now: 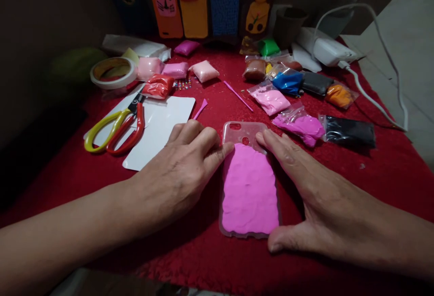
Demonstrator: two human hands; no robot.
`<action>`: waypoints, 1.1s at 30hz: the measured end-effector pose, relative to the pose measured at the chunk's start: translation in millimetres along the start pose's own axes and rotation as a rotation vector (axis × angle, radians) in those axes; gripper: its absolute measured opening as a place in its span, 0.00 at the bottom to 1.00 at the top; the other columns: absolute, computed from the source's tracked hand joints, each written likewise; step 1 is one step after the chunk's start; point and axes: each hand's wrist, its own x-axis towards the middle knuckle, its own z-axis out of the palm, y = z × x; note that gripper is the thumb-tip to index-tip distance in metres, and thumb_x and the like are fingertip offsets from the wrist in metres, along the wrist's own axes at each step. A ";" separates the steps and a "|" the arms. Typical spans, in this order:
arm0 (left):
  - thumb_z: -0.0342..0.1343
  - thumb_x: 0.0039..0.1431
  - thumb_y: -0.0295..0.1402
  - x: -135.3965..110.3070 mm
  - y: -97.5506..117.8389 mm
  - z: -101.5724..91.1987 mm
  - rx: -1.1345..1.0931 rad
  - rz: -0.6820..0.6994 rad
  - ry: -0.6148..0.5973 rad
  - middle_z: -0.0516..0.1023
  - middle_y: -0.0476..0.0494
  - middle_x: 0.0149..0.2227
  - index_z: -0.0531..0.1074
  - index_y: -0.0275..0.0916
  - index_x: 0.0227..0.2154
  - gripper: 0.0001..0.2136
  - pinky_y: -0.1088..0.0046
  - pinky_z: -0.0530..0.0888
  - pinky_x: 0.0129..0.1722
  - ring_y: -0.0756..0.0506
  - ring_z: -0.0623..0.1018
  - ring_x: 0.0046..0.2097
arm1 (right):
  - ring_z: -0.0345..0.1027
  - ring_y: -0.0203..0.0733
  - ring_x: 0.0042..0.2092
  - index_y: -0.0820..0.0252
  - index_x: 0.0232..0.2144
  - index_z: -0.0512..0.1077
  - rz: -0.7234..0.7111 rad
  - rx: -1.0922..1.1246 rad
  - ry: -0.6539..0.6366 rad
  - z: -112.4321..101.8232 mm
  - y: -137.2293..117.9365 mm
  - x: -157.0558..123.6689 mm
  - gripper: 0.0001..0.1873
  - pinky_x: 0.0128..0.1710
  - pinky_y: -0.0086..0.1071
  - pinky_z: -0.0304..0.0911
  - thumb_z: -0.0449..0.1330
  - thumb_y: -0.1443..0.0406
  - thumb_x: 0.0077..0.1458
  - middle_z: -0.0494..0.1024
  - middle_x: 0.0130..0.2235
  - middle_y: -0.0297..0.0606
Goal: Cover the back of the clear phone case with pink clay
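Looking through the head view, I have the clear phone case [259,129] flat on the red-covered tabletop [190,250], pink clay [250,192] over most of it. My left hand [190,164] is curled, thumb at the clay's upper left edge; I cannot tell whether its hidden fingertips grip anything. My right hand [312,192] is spread wide along the case's right side, seemingly steadying it. Pressing lightly and evenly, clear of the round hole [245,140], should suit.
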 end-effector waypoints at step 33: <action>0.47 0.63 0.17 -2.8 -4.6 -11.3 -0.138 -0.025 0.114 0.71 0.41 0.38 0.72 0.39 0.50 0.18 0.60 0.65 0.37 0.41 0.66 0.40 | 0.38 0.57 0.73 0.68 0.71 0.36 -0.008 -0.027 0.005 1.9 2.0 -1.5 0.67 0.66 0.52 0.48 0.69 0.45 0.45 0.41 0.74 0.48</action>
